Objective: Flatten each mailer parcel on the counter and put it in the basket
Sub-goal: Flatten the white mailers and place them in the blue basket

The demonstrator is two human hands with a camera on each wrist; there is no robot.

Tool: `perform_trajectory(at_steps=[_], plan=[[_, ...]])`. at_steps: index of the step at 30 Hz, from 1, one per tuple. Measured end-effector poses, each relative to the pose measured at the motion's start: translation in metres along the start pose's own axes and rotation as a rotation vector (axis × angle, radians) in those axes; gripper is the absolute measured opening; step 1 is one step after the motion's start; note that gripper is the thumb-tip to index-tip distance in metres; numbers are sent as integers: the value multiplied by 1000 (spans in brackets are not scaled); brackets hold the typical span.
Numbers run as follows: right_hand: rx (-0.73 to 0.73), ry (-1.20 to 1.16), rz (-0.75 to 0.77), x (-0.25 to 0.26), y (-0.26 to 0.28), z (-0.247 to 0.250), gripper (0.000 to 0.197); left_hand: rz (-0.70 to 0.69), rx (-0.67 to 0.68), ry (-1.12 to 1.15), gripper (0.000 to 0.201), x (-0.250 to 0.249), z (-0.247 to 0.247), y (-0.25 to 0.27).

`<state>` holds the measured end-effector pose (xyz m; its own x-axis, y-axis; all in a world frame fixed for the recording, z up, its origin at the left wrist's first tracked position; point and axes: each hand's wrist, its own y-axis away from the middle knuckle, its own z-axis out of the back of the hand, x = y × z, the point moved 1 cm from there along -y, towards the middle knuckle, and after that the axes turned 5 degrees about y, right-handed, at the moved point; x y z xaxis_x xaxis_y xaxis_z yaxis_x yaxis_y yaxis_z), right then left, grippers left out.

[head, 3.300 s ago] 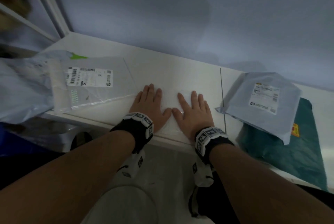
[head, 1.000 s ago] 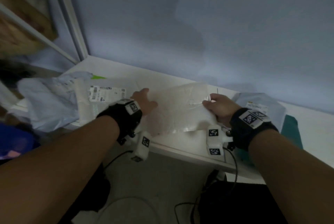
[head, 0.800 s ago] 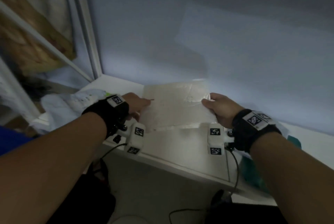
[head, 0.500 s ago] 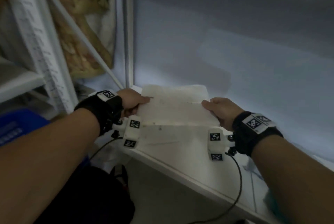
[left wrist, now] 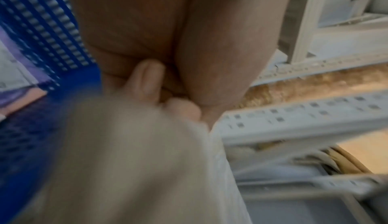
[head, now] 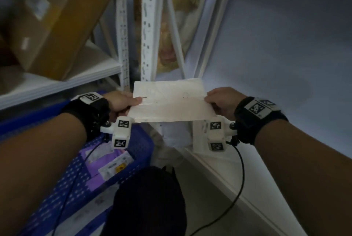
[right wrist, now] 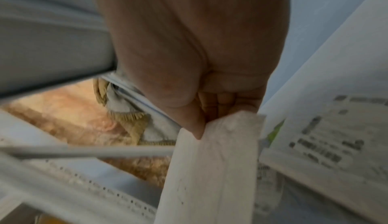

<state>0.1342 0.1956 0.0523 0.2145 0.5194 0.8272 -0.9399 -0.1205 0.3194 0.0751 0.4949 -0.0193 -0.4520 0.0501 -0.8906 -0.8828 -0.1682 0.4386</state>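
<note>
Left wrist view blurred; mailer [left wrist: 130, 161] only a pale smear. At 9 o'clock, cardboard box [head: 57, 22] on a white shelf [head: 62, 77], blue basket [head: 139, 148] below holding labelled parcels, part hidden by forearm. Left hand [head: 122, 102] pinches mailer's left edge; right hand [head: 221, 102] pinches right edge. Mailer [head: 169, 102] held flat in air, long axis 9-to-3. Table [head: 238, 184] edge at 4 o'clock.

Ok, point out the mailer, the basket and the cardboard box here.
mailer [head: 169, 102], head view, middle of its white face.
basket [head: 142, 145], head view, its blue perforated wall.
cardboard box [head: 62, 26], head view, its brown side, on the shelf.
</note>
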Motion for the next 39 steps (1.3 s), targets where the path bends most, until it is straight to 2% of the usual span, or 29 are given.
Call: perform_trajectory(at_steps=[6, 9, 13, 17, 19, 22, 24, 26, 28, 29, 30, 31, 32, 34, 35, 37, 39], plan=[[93, 72, -2, 12, -25, -81, 22, 80, -58, 26, 48, 51, 66, 9], [163, 88, -15, 18, -35, -117, 17, 115, -95, 65, 48, 77, 92, 11], [235, 209, -4, 32, -45, -160, 8, 134, -165, 76, 26, 99, 119, 17], [341, 325, 40, 48, -52, -201, 16, 179, -217, 132, 16, 124, 153, 24], [390, 390, 56, 54, -55, -223, 12, 214, -221, 117, 18, 137, 171, 31], [423, 484, 104, 62, -58, -255, 10, 233, -208, 96, 35, 158, 195, 40], [434, 505, 131, 66, -61, -275, 3, 218, -239, 103, 32, 172, 207, 43], [426, 492, 129, 67, -66, -290, 10, 172, -325, 147, 26, 182, 214, 43], [433, 465, 139, 67, -60, -307, 9, 164, -396, 249, 24, 190, 219, 43], [445, 500, 133, 65, -54, -316, 4, 170, -421, 288, 23, 195, 222, 45], [424, 650, 142, 67, -40, -325, 10, 183, -434, 309, 20, 198, 224, 47], [387, 861, 276, 63, -28, -335, 21, 195, -436, 318, 16, 204, 227, 47], [358, 967, 331, 57, -23, -346, 26, 219, -442, 323, 13, 210, 230, 53], [485, 831, 189, 40, -29, -362, 19, 264, -455, 309, 12, 226, 235, 55], [473, 707, 151, 29, -32, -370, 17, 274, -462, 300, 13, 235, 238, 55], [486, 623, 92, 8, -37, -383, 31, 305, -463, 277, 15, 252, 239, 56], [546, 648, 65, -6, -34, -390, 42, 355, -458, 220, 18, 270, 238, 54]])
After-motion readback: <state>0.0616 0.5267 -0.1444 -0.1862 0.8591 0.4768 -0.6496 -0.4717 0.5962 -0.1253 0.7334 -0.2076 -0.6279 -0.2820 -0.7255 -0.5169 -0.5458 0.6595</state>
